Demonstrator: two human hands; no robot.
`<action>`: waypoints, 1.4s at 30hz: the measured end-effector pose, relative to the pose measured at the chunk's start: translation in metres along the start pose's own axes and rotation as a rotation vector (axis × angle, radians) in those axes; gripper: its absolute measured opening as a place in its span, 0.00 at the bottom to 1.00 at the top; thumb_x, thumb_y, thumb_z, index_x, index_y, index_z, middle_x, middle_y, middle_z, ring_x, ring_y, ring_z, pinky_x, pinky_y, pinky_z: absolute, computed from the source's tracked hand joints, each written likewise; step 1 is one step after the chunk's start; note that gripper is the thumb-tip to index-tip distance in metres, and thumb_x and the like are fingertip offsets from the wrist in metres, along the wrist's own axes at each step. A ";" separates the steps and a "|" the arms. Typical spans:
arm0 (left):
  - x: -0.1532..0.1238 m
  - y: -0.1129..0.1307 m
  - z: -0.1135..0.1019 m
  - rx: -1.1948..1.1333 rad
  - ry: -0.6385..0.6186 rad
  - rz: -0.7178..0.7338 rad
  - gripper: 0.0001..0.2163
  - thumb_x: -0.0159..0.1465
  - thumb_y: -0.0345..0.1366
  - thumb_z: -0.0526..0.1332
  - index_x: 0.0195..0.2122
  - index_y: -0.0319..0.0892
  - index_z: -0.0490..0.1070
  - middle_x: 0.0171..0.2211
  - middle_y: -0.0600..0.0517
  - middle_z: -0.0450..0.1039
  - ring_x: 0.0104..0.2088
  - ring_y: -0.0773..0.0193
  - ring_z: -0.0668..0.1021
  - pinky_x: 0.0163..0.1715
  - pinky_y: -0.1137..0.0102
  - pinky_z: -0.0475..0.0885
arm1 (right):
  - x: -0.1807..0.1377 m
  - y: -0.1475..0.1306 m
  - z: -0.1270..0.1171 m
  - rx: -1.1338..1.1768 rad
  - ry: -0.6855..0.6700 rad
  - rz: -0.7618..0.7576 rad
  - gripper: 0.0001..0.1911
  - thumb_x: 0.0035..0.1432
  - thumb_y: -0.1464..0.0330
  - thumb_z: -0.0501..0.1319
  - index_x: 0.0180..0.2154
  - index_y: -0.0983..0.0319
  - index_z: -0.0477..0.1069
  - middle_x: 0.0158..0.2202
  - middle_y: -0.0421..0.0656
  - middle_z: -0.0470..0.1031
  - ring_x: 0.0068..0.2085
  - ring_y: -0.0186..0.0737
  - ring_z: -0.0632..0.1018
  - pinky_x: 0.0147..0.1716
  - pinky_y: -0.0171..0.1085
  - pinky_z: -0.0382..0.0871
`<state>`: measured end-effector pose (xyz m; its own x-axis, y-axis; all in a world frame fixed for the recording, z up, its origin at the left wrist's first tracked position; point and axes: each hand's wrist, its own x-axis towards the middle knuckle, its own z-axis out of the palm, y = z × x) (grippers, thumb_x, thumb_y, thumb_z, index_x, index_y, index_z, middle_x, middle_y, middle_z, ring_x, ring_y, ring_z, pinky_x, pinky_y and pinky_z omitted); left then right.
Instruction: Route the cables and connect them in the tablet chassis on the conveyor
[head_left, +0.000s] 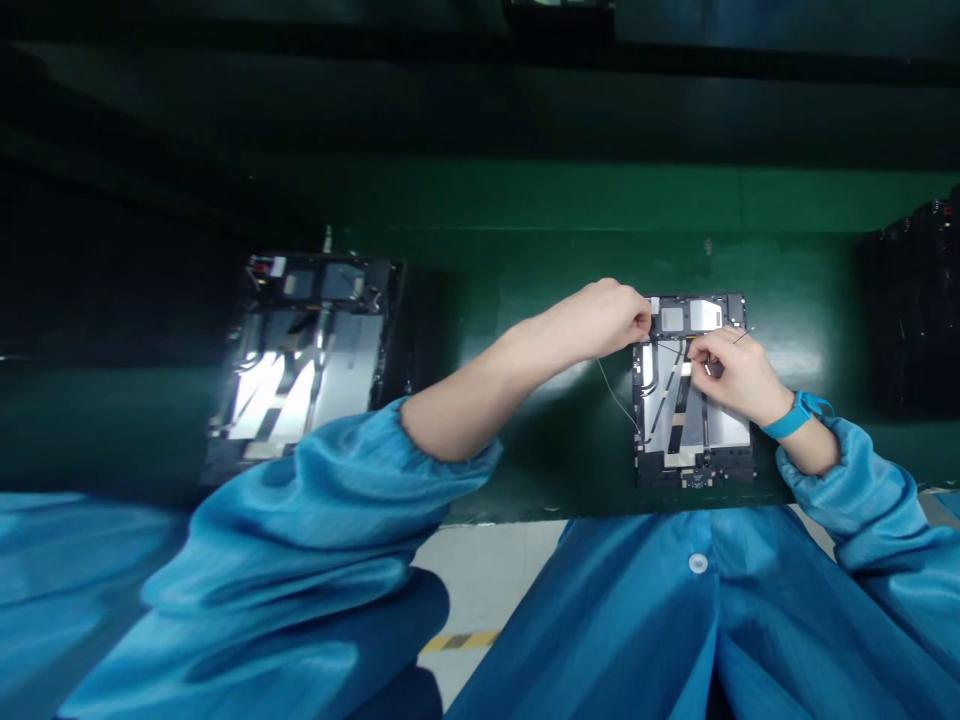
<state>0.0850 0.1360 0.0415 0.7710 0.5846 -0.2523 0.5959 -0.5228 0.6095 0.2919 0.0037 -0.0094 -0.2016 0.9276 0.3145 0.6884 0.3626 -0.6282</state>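
Note:
An opened tablet chassis [694,450] with boards, metal plates and thin cables lies on the green belt in front of me. My left hand [604,318] is closed at its top left corner, fingertips pinched on a thin wire [616,395] that loops down the chassis's left side. My right hand [731,372] rests over the middle of the chassis, fingers curled and pinched on a thin cable or small part that I cannot make out. A blue wrist strap [791,415] circles my right wrist.
A second opened tablet chassis [307,360] lies on the belt to the left. A dark object [919,300] sits at the far right. The green belt [525,260] runs left to right; pale floor with a yellow-black stripe [461,640] shows below its near edge.

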 end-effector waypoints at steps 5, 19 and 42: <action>-0.006 0.006 0.006 0.068 0.042 -0.053 0.14 0.61 0.26 0.62 0.19 0.44 0.68 0.22 0.51 0.71 0.24 0.61 0.72 0.33 0.67 0.65 | -0.002 0.011 -0.019 0.108 0.159 0.217 0.06 0.58 0.72 0.62 0.37 0.58 0.75 0.31 0.39 0.79 0.31 0.39 0.76 0.35 0.39 0.71; -0.030 0.069 0.085 0.260 0.301 -0.333 0.10 0.63 0.26 0.57 0.44 0.35 0.74 0.41 0.37 0.80 0.40 0.50 0.81 0.36 0.63 0.73 | -0.003 0.010 -0.037 -0.161 -0.021 -0.061 0.09 0.60 0.75 0.59 0.37 0.58 0.76 0.30 0.41 0.79 0.35 0.43 0.77 0.37 0.42 0.67; 0.033 0.051 0.051 -0.187 0.165 -0.055 0.04 0.63 0.30 0.66 0.32 0.42 0.81 0.35 0.50 0.79 0.36 0.59 0.78 0.45 0.65 0.70 | -0.017 0.041 -0.039 0.447 0.146 0.531 0.06 0.53 0.66 0.67 0.34 0.58 0.72 0.27 0.38 0.77 0.28 0.34 0.78 0.29 0.35 0.74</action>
<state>0.1523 0.0966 0.0259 0.6827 0.7102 -0.1720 0.5717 -0.3726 0.7309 0.3506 -0.0004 -0.0130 0.1987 0.9791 -0.0432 0.3091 -0.1045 -0.9453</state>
